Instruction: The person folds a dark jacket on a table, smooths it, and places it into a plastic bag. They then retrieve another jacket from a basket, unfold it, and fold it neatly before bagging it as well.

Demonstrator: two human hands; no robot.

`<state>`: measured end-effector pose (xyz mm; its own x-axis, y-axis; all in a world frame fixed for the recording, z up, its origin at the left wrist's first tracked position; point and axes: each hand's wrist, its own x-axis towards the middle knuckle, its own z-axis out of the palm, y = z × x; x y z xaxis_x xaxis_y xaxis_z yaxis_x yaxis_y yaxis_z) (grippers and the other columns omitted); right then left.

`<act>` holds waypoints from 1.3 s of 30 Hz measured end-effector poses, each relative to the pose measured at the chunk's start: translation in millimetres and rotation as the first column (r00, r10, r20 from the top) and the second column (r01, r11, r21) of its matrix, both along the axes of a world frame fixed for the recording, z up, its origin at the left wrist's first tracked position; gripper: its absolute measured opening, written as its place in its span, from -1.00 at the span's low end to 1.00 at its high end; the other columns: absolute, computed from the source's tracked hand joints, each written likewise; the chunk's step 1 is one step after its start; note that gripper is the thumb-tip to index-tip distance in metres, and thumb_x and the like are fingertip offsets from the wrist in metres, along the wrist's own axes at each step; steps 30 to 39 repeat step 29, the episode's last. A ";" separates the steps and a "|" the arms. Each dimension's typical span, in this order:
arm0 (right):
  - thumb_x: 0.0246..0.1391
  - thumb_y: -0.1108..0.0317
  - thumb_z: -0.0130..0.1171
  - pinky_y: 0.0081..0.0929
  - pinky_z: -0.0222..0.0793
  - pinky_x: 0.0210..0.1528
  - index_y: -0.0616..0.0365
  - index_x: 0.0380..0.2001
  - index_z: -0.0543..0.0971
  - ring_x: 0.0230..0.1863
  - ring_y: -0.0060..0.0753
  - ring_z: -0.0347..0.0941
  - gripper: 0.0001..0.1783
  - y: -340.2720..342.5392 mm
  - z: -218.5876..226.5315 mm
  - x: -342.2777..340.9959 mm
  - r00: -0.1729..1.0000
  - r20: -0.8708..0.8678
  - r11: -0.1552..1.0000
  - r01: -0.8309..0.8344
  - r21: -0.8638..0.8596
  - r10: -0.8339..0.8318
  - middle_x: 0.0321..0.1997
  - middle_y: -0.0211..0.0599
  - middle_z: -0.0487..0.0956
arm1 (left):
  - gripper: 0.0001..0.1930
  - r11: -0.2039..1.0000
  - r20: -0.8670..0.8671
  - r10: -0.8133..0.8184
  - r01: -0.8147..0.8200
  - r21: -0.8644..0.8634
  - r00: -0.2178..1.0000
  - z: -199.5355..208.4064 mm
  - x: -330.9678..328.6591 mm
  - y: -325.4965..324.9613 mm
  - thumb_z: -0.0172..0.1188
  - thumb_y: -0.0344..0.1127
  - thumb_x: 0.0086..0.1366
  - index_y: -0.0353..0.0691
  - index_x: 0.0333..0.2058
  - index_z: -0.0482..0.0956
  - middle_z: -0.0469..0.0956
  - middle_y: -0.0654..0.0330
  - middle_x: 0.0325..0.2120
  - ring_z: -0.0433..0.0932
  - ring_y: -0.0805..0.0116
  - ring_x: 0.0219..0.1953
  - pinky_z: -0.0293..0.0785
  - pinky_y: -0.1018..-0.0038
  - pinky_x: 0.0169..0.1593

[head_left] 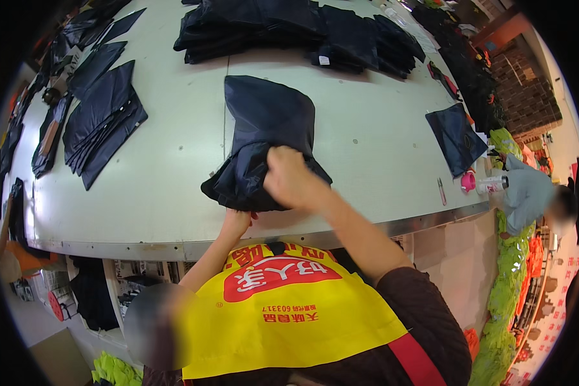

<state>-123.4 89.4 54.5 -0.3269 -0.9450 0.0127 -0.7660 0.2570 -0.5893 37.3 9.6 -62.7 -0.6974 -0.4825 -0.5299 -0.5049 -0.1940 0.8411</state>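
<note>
A dark navy folded garment [272, 119] of smooth fabric lies in front of me, its near end bunched up close to the table's front edge. On top of the bunched part, my right hand [291, 179] is closed, its fingers gripping the cloth. My left hand [239, 220] comes in below the near end at the table edge and holds it from underneath. Most of the left fingers are hidden by the fabric; a few fingertips show beside the wrist.
Dark folded garments [251, 29] are piled along the far side of the white table [367, 141]. Another stack [106, 125] lies at left, a single dark piece [455, 138] at right. Near the right edge are a pen [442, 192], a pink item [468, 181] and a bottle [493, 184]. A person [527, 193] is at far right.
</note>
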 end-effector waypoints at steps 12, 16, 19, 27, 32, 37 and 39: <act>-0.44 0.20 0.43 -0.27 0.40 -0.19 0.29 0.18 0.08 -0.17 -0.11 0.46 0.08 19.3 -31.7 21.4 0.855 -0.508 0.995 -0.097 0.039 0.103 0.14 0.05 0.29 | -0.54 0.538 -0.091 -0.505 0.231 -0.810 0.858 -14.0 -5.7 -18.5 0.13 -0.28 0.15 -0.01 0.07 0.41 0.36 -0.01 0.06 0.26 -0.01 0.15 0.15 0.23 0.21; -0.39 0.35 0.36 -0.32 0.47 -0.38 0.19 0.14 0.18 -0.36 -0.16 0.52 -0.08 0.9 -33.4 12.8 0.857 -0.502 0.993 -0.105 0.055 0.118 -0.10 -0.10 0.45 | -0.68 0.753 -0.183 -0.317 0.130 -0.645 0.931 2.1 -7.5 -9.0 0.10 -0.25 0.19 -0.22 -0.10 0.43 0.51 -0.05 -0.36 0.48 0.00 -0.26 0.36 0.24 -0.12; -0.33 0.37 0.31 -0.21 0.44 -0.32 0.04 0.10 0.26 -0.33 -0.10 0.51 -0.20 -16.5 -16.3 -6.4 0.895 -0.414 0.986 -0.135 0.103 0.166 -0.28 -0.20 0.51 | -0.71 0.848 -0.074 -0.216 0.149 -0.508 0.974 18.9 -0.8 17.0 0.09 -0.18 0.21 -0.22 -0.17 0.46 0.51 0.02 -0.45 0.49 0.09 -0.35 0.39 0.28 -0.18; -0.10 0.38 0.04 -0.26 0.35 -0.35 -0.08 0.07 0.41 -0.39 -0.21 0.46 -0.45 6.0 -60.2 6.0 0.715 -0.648 0.944 -0.329 0.020 0.263 -0.25 -0.24 0.51 | -0.62 0.761 0.136 -0.574 0.588 -0.274 0.807 34.4 19.1 6.8 0.00 0.03 0.27 -0.16 -0.36 0.59 0.58 0.12 -0.55 0.56 0.25 -0.48 0.44 0.37 -0.30; -0.09 0.35 0.04 -0.20 0.38 -0.23 -0.14 0.07 0.42 -0.34 -0.24 0.49 -0.46 6.1 -63.3 -5.9 0.712 -0.657 0.949 -0.314 0.017 0.247 -0.18 -0.28 0.52 | -0.58 0.640 0.264 -0.604 0.655 -0.401 0.752 100.6 11.1 -8.5 -0.04 0.10 0.29 -0.13 -0.32 0.60 0.63 0.14 -0.37 0.59 0.35 -0.27 0.43 0.48 -0.18; -0.09 0.35 0.04 -0.20 0.38 -0.23 -0.14 0.07 0.42 -0.34 -0.24 0.49 -0.46 6.1 -63.3 -5.9 0.712 -0.657 0.949 -0.314 0.017 0.247 -0.18 -0.28 0.52 | -0.58 0.640 0.264 -0.604 0.655 -0.401 0.752 100.6 11.1 -8.5 -0.04 0.10 0.29 -0.13 -0.32 0.60 0.63 0.14 -0.37 0.59 0.35 -0.27 0.43 0.48 -0.18; -0.09 0.35 0.04 -0.20 0.38 -0.23 -0.14 0.07 0.42 -0.34 -0.24 0.49 -0.46 6.1 -63.3 -5.9 0.712 -0.657 0.949 -0.314 0.017 0.247 -0.18 -0.28 0.52 | -0.58 0.640 0.264 -0.604 0.655 -0.401 0.752 100.6 11.1 -8.5 -0.04 0.10 0.29 -0.13 -0.32 0.60 0.63 0.14 -0.37 0.59 0.35 -0.27 0.43 0.48 -0.18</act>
